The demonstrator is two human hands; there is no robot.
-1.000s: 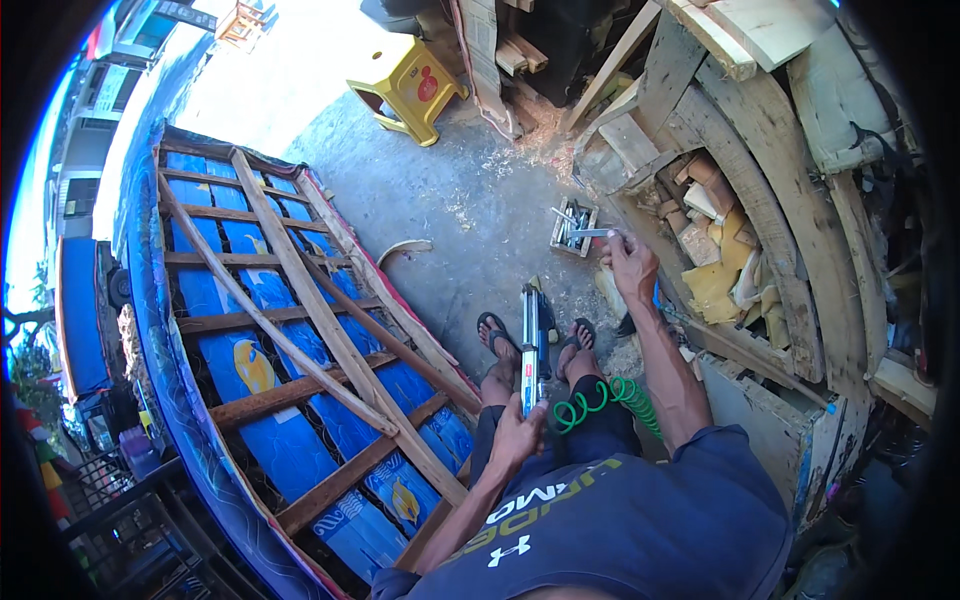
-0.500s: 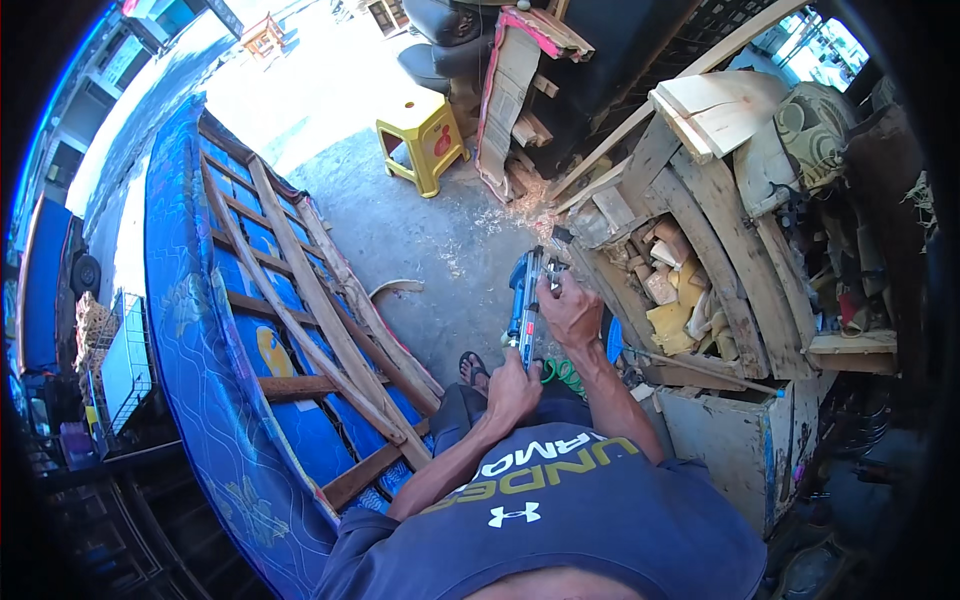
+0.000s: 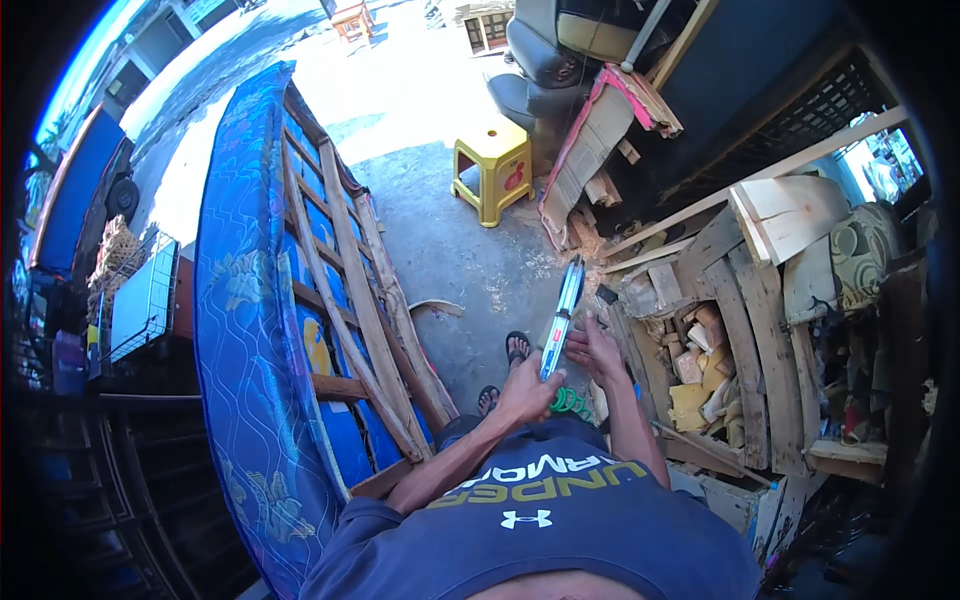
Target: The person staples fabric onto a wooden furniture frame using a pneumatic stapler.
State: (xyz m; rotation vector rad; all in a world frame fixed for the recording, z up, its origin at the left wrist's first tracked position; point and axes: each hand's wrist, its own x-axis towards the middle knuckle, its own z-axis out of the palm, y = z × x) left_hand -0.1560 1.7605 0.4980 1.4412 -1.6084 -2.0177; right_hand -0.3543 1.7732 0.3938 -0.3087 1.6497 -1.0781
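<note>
My left hand (image 3: 527,393) is wrapped round a blue and silver air stapler or nail gun (image 3: 561,335), whose narrow end points away from me. A green coiled air hose (image 3: 572,402) hangs by the tool's near end, partly behind my hands. Just to the right of the tool, my right hand (image 3: 595,352) has its fingers stretched out and holds nothing I can see. To my left stands a blue patterned upholstered piece (image 3: 240,270) on its side, with its wooden slat frame (image 3: 345,260) facing me.
An old wooden box (image 3: 745,345) holding foam and wood scraps (image 3: 700,375) stands at my right. Ahead are a yellow stool (image 3: 492,165) and a torn pink-edged panel (image 3: 590,150). Wood shavings and a curved strip (image 3: 437,307) lie on the concrete floor.
My right hand has let go of the tool and opened beside it. The tool has turned in my left hand. The view has shifted, so the surroundings sit farther right.
</note>
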